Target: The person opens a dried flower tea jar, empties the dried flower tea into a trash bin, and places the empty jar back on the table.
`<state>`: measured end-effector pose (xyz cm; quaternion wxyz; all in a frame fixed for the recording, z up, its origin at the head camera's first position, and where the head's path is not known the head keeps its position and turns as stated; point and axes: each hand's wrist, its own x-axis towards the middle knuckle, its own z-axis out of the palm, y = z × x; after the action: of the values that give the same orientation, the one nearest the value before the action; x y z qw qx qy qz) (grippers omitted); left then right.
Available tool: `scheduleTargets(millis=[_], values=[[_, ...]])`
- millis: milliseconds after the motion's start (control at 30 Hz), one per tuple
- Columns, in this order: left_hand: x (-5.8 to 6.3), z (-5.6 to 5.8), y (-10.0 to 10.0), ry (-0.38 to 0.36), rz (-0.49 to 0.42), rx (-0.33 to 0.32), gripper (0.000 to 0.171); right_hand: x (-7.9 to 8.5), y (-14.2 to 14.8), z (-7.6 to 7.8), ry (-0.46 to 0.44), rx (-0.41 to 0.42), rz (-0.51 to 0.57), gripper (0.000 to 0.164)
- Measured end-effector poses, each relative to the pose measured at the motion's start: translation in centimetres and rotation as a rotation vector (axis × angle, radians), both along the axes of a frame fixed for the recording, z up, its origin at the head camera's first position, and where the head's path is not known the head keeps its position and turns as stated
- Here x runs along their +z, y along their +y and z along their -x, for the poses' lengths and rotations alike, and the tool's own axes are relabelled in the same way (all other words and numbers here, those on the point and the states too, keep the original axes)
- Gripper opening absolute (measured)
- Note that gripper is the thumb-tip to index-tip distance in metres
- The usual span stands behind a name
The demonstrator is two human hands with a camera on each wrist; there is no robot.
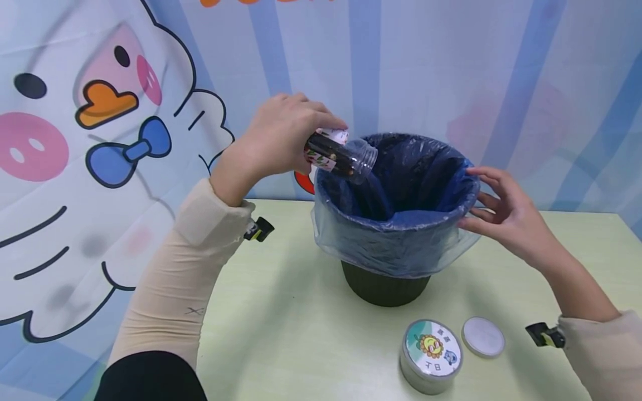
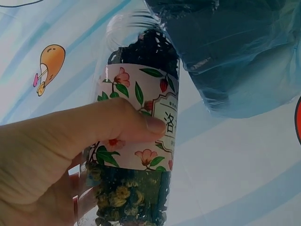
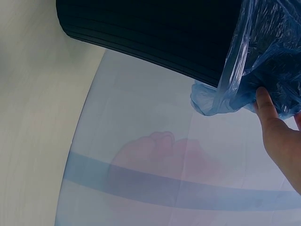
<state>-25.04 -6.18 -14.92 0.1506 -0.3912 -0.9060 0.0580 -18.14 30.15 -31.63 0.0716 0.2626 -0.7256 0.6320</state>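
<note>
In the head view my left hand point(image 1: 283, 136) grips a clear plastic jar point(image 1: 341, 153) that has a pink floral label and dark dried contents. The jar leans with its uncapped mouth over the rim of a black trash bin point(image 1: 386, 287). A blue plastic bag point(image 1: 391, 250) lines the bin and folds down over its outside. The left wrist view shows the thumb across the jar's label point(image 2: 131, 113). My right hand point(image 1: 511, 217) touches the bagged rim on the right with spread fingers. In the right wrist view its thumb rests against the bag point(image 3: 235, 89).
Near the front of the pale table point(image 1: 281, 312) stands a round tin point(image 1: 431, 356) with a sunflower picture on top. A flat round lid point(image 1: 483, 337) lies beside it. Behind the table hangs a blue cartoon backdrop point(image 1: 411, 67).
</note>
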Motion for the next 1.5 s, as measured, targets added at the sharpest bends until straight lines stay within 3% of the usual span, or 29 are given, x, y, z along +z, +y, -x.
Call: scheduleTargets(millis=[300,667,1500], values=[[0.06,-0.12,0.3,0.026,-0.006,-0.01,0.077,0.04,-0.01,-0.04,-0.004,-0.012,-0.005,0.079],[0.2,-0.57,0.54,0.063,0.03,0.044,0.077,-0.02,-0.13,-0.16,-0.007,0.001,0.006,0.079],[0.71,-0.56,0.52,0.084,0.009,0.033,0.076,0.08,-0.11,-0.05,-0.008,-0.015,-0.016,0.079]])
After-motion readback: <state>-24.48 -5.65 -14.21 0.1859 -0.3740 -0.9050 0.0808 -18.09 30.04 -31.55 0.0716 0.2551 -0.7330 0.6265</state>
